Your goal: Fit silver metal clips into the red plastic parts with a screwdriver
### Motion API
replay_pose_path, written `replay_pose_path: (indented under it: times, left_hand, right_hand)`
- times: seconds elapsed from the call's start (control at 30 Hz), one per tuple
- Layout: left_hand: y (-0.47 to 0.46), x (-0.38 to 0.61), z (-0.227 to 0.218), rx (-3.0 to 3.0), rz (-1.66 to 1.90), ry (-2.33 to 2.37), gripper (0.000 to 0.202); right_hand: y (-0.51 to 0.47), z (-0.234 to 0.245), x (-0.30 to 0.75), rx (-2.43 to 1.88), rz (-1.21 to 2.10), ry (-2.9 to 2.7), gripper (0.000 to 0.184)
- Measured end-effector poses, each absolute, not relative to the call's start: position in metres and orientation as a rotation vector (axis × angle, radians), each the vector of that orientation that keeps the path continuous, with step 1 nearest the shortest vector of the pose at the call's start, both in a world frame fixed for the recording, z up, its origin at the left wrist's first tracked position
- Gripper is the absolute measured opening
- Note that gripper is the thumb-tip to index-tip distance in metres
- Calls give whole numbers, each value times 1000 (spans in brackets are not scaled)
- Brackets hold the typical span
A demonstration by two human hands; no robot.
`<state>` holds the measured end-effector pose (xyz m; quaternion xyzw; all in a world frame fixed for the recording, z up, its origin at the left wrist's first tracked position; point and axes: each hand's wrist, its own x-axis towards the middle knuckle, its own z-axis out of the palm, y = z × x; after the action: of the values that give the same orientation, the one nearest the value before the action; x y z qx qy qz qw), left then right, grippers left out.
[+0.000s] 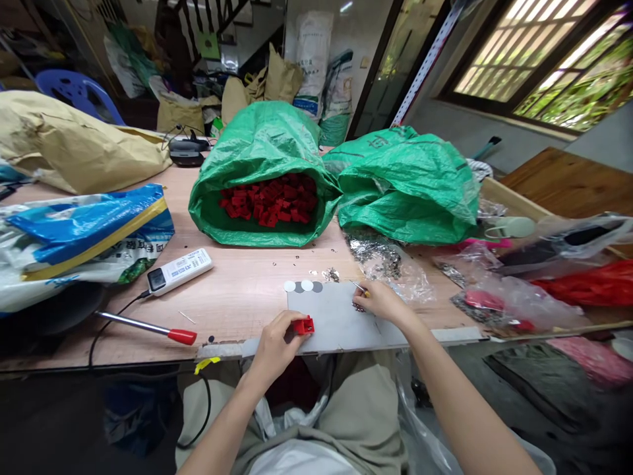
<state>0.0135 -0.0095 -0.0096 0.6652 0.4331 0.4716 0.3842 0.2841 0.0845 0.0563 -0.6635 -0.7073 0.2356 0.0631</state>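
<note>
My left hand [275,344] is closed on a small red plastic block [303,325], holding it on the near left part of a grey mat [336,320] at the table's front edge. My right hand [383,302] is pinched round thin tweezers [361,287], tips resting at the mat's far right side beside tiny metal parts. Several small grey and white discs [302,286] line the mat's far edge. Behind, an open green sack [262,165] lies on its side, full of red blocks [270,199].
A second green sack [410,185] lies to the right, with clear plastic bags of small metal parts [386,260] before it. A white remote [180,270], a red-handled screwdriver [148,326] and a blue-and-white bag [74,237] sit on the left. Red and pink bags [588,284] crowd the right.
</note>
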Motion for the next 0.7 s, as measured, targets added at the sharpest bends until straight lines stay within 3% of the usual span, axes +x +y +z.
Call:
replay_pose_path:
  times: [0.1,0.2,0.3,0.7]
  left_hand:
    - [-9,13,-8,1697,1202,1107,19]
    - [-9,13,-7,1696,1200,1122,20]
    - [-9,13,-8,1698,1194,1138,21]
    - [-9,14,-6,1736,1211,1119,24]
  right_hand:
    - [72,58,269,-1949,832,-2010,17]
    - [50,53,241,-1797,1325,-1613,31]
    - [32,44,214,-1610,1659,-1310,30]
    - [33,35,202,-1730,1705,-1348,19]
